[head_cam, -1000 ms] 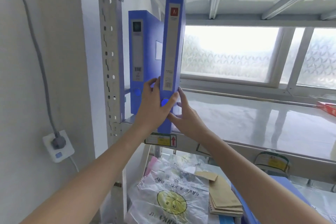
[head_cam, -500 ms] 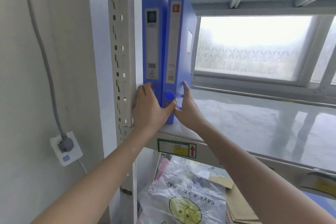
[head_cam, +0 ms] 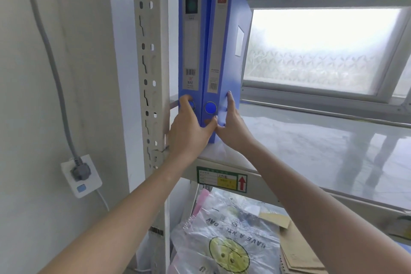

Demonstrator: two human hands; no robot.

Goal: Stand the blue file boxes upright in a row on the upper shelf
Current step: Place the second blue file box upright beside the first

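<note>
The left hand (head_cam: 189, 131) lies flat against both spines; the right hand (head_cam: 231, 127) presses open on the second box (head_cam: 224, 51). Both boxes stand at the shelf (head_cam: 311, 151) left front corner, first box (head_cam: 191, 40) beside. They seem stiff, light; best held low.

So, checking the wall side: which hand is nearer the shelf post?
Left. The left hand sits right beside the shelf post; the right hand is beyond both boxes.

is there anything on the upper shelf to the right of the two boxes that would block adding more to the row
Nothing visible does. The upper shelf lies bare to the right of the second file box, which the right hand steadies beside the first file box.
</note>
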